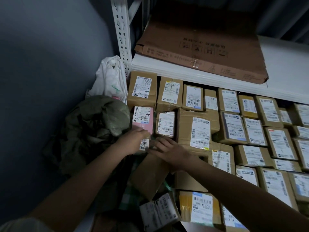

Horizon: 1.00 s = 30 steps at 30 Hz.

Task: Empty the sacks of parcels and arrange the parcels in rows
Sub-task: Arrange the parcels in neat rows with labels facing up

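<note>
- My left hand (133, 141) is curled round a small parcel (145, 143), fingers wrapped over its top edge, its label with bold numbers facing me.
- My right hand (168, 148) lies flat and spread, palm down, fingertips against the right side of that same small parcel; it grips nothing that I can see.
- The small parcel sits at the near left end of the rows, just below the pink parcel (143, 119) and beside a little brown box (165, 123).
- Rows of brown parcels (234, 126) run off to my right, labels up, packed touching one another under the white shelf (192, 75).
- A flattened cardboard sheet (209, 47) lies on top of that shelf.
- The green sack (93, 124) slumps crumpled against the grey wall (41, 64) on my left, and a white plastic bag (111, 77) stands behind it by the shelf post (121, 30).
- Below my right wrist a plain brown box (148, 174) lies tilted, loose from the rows.
- Nearest me, a yellow-taped parcel (199, 206) and a tilted white-labelled one (158, 211) lie unsorted.
</note>
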Each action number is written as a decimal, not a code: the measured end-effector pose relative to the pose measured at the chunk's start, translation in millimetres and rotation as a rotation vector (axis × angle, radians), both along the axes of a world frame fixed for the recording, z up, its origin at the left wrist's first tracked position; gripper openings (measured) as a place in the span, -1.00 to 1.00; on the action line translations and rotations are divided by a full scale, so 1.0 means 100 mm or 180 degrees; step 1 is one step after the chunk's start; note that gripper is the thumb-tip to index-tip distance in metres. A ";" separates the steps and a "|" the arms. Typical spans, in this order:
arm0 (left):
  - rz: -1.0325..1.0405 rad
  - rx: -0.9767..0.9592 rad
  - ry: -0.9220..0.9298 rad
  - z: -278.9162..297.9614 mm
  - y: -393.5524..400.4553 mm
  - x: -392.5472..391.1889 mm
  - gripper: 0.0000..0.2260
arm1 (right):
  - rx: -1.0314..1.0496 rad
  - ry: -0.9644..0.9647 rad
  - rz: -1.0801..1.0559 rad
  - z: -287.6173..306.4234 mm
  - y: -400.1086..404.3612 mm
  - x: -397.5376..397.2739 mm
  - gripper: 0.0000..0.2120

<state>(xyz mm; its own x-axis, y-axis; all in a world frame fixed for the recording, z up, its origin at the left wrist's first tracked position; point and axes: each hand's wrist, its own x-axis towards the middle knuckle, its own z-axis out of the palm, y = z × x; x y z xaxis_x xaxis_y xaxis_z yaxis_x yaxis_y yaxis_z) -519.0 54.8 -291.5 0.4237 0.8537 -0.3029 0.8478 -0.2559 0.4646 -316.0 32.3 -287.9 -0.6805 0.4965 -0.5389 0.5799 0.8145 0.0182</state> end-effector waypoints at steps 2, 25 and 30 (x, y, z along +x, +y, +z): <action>-0.0258 0.0134 0.0418 -0.05 -0.05 0.01 -0.43 | 0.0341 0.0185 0.0073 -0.12 0.01 0.01 -0.06; 0.0697 -0.1407 -0.1192 0.39 0.10 -0.16 -0.59 | 0.0037 0.0780 -0.0742 0.89 0.16 0.20 0.01; 0.1258 -0.1161 -0.1847 0.91 0.09 -0.23 -0.42 | -0.0462 0.1256 -0.1838 1.35 0.37 0.36 -0.02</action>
